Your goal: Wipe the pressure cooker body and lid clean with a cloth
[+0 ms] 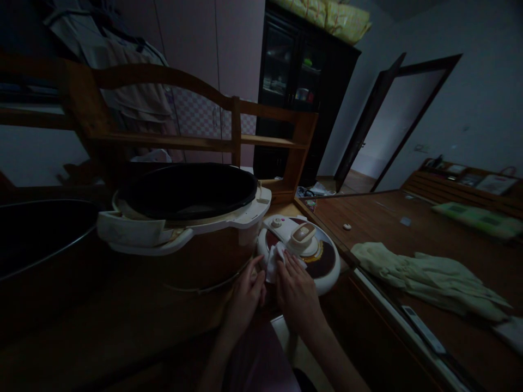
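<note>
A round pressure cooker lid [328,280] lies on the wooden surface, its white rim surrounding a dark, patterned top with a raised handle [303,235] and a small valve knob. My right hand [297,288] presses a crumpled white cloth [273,265] onto the lid's near left part, fingers stretched forward together over it. At the rim's left edge, my left hand [245,294] has bent fingers and seems to grip the lid there; the exact contact is dim. Left of the lid stands the cooker body [212,256], uncovered, with a black inner pot [196,190] inside its white collar.
Another dark pot [44,250] stands at the far left. Behind the cooker rises a wooden shelf frame [175,140]. To the right, a brown wooden platform [392,228] bears a pale green cloth [429,277], a remote control [424,329] and a small round white object [347,226].
</note>
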### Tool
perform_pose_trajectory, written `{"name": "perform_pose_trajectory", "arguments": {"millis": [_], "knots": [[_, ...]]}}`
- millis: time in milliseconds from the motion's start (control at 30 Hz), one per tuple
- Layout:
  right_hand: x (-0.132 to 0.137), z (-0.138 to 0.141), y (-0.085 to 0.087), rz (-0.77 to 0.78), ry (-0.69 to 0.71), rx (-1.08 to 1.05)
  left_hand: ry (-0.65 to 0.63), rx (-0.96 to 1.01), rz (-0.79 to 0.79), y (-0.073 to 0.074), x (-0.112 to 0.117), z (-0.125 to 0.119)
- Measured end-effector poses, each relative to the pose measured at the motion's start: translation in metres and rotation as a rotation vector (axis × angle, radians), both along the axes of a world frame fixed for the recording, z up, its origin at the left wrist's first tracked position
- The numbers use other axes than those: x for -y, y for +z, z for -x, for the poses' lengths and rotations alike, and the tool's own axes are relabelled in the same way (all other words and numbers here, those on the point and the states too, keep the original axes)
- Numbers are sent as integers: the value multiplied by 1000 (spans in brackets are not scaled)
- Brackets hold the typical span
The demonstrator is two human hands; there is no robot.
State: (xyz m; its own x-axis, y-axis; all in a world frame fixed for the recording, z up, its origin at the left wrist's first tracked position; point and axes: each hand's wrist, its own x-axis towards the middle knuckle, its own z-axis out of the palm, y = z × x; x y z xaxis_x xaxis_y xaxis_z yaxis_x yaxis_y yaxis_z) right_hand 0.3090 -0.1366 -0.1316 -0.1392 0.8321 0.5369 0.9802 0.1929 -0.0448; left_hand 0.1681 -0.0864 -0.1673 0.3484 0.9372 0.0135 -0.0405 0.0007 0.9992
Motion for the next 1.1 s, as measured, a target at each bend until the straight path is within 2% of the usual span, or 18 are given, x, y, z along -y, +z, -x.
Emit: {"name": "perform_pose_trajectory", "arguments": {"millis": [133, 233, 333, 433, 633, 767, 900, 1100], "knots": [[21, -2, 0, -10, 7, 8, -9, 12, 10, 2, 1, 1], [37, -5, -8, -34, 13, 27, -20, 24, 17, 2, 2, 2], [41, -11, -16, -46, 25, 66, -28, 32, 28, 2, 3, 1], [28, -15, -16, -42, 24, 88, -22, 39, 26, 1, 3, 0], [-18, -10, 4, 8, -44, 104, -15, 26, 17, 2, 3, 1], [-28, -4, 9, 36, -75, 125, -11, -8, -2, 7, 4, 2], [-16, -4, 4, 8, -37, 150, -11, 1, 8, 6, 4, 1], [21, -7, -8, -79, 34, 151, -26, 60, 41, 0, 2, -1]]}}
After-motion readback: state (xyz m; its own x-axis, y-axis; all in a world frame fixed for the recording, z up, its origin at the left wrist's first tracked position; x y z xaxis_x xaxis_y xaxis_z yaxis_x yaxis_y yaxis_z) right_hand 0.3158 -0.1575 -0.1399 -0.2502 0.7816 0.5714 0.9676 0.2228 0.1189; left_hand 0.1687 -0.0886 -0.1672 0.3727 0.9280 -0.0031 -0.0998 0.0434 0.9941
